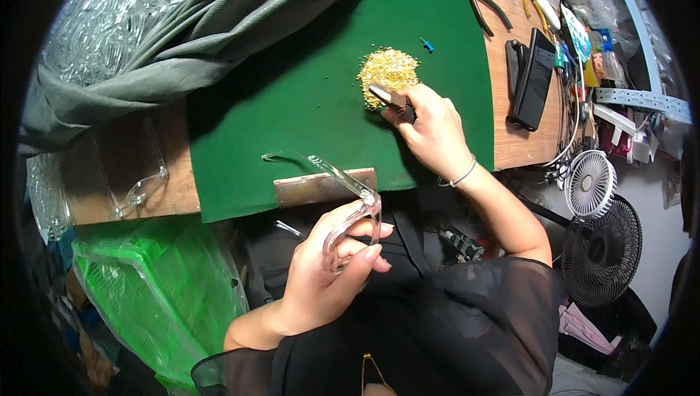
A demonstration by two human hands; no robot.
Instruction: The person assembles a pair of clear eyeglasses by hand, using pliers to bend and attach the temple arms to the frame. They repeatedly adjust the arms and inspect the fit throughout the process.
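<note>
My left hand (328, 272) is closed around a clear plastic eyeglass frame (344, 184), near the front edge of the table. One temple of the frame points up and left over the green mat (284, 104). My right hand (434, 122) grips a pair of pliers (394, 99), their metal tip at the lower edge of a pile of tiny gold-coloured parts (386, 68). Whether the jaws pinch a part is too small to tell. A bracelet circles my right wrist. Just above my left hand, a worn brown strip (324, 186) lies along the mat's front edge.
A blue pushpin (427, 46) lies beside the pile. Another pair of pliers (477, 2), a black phone (532, 79) and cables are at the right. Grey cloth (240, 17) covers many clear frames (124, 9) at the left. Below are a green crate (160, 286) and fans (601, 250).
</note>
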